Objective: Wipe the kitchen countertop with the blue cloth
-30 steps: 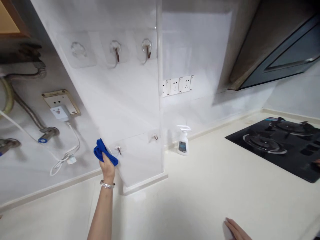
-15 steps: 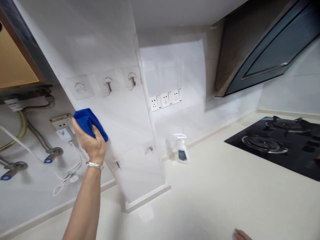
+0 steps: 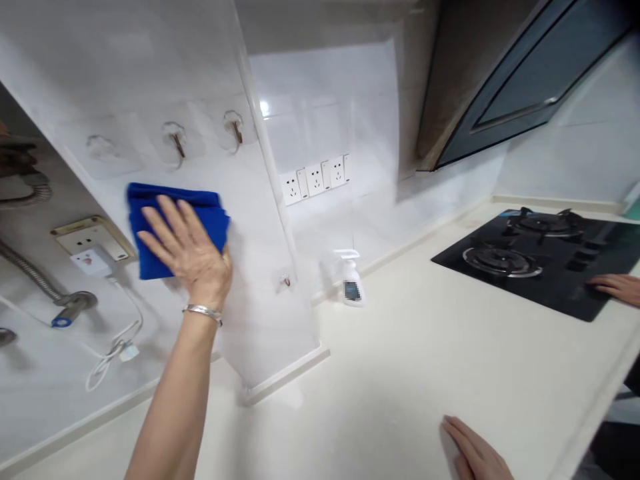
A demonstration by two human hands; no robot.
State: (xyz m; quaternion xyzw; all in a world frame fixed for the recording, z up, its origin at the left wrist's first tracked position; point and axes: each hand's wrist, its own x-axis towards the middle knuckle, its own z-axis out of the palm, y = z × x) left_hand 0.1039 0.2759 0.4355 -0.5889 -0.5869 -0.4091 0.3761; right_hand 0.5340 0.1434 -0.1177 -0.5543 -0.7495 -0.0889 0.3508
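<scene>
item 1: l. hand (image 3: 197,257), back to viewer, fingers spread & unclenched, palm pressed flat on item 2; thumb at cloth's r. edge. twisted silver-col. metal bracelet (image 3: 203,311) on wrist.

item 2: bright blue folded fabric cloth (image 3: 213,217), approx. rectangular, spread under l. hand against glossy white wall pillar (image 3: 263,220), at pillar's l. edge, below the upper hooks.

item 3: r. hand (image 3: 477,453), near side, r. of centre, cut by lower edge of view; fingers straight, close together, resting on smooth cream worktop (image 3: 375,373).

item 4: 2 clear plastic hooks w/ brown metal prongs, upper pillar, above cloth: one mid (image 3: 173,137), one r. (image 3: 233,127). similar clear mount (image 3: 103,147) to their l. another small hook (image 3: 284,281) lower r.

item 5: far l. wall: gold-framed white socket (image 3: 95,237) w/ white plug (image 3: 91,262), looped white cable below; metal valve w/ blue ring (image 3: 75,308).

item 6: white plastic spray bottle (image 3: 351,269), upright on worktop, just r. of pillar, label blurred; white socket row (image 3: 316,179) on wall above.

item 7: black glass gas hob (image 3: 560,280), far r.; another person's hand (image 3: 620,288) at its near r. edge. dk. blue-grey hood (image 3: 530,87) above.
</scene>
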